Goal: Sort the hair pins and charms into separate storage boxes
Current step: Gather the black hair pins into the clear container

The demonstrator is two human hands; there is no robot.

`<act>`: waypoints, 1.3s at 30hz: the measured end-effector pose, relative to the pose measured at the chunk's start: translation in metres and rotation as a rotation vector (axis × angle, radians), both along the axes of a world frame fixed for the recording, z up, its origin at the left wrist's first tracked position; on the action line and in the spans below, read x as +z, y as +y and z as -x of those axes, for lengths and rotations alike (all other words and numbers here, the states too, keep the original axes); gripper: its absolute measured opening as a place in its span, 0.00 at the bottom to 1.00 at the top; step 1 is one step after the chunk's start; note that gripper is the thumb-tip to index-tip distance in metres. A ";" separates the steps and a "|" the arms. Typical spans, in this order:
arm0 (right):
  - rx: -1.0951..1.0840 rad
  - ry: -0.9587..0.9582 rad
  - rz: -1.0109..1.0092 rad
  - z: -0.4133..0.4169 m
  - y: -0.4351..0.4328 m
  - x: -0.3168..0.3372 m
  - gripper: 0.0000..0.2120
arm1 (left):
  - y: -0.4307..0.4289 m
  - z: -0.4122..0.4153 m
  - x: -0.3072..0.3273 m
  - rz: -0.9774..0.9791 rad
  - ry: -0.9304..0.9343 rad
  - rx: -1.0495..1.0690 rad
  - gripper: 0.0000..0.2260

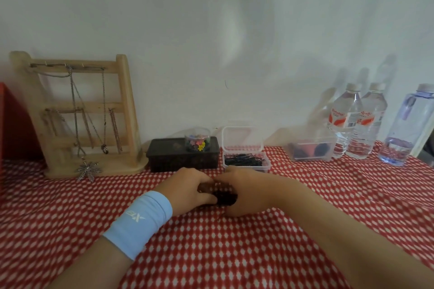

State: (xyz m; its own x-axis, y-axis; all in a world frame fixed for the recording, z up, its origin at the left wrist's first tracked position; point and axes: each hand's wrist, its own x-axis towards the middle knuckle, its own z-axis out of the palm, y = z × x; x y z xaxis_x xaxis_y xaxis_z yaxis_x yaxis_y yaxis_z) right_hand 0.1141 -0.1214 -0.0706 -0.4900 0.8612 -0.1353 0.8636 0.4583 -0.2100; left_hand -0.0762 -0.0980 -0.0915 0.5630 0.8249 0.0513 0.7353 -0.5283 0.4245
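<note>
Bench (258,253): covered in a red-and-white patterned cloth, it carried everything in view.
Wooden stand (124,105): stood at the back left against the wall, hung with chains.
Bottles (345,122): clear ones stood in a row at the back right, well apart from the work.
Dark box (178,159): lay lidded just beside the stand's foot.
Pin box (246,166): a clear box with its lid up, just right of the dark box, with black hair pins (244,159) inside.
Far clear box (312,149): sat near the bottles with dark and reddish contents, too blurred to name.
Left grip (187,190): clenched on a dark thing (223,197), fingers over it and thumb under.
Right grip (244,192): curled round the same dark thing from the other side.
Dark thing: held low over the cloth mid-bench; its long axis seemed to run left to right between the grips.
Charm tub (197,142): a small clear round tub of coloured charms stood on the dark box's lid.
Key relation: the pin box lay just beyond the right grip, which was nearer it; the charm tub lay beyond the left grip.
Hidden: what the dark thing was, and the fingertips wrapped about it.
</note>
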 end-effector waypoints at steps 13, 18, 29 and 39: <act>-0.047 -0.009 -0.027 0.008 0.003 -0.004 0.15 | -0.004 0.012 0.016 0.078 0.277 0.017 0.25; -0.146 -0.088 0.006 -0.004 -0.003 0.001 0.22 | -0.001 0.009 0.013 0.039 0.163 -0.004 0.18; -0.205 -0.048 0.017 -0.003 -0.008 0.011 0.17 | -0.016 -0.012 0.005 -0.020 0.152 -0.061 0.13; -0.108 -0.058 0.017 0.003 -0.010 -0.004 0.15 | -0.010 0.011 0.020 0.056 0.346 0.059 0.26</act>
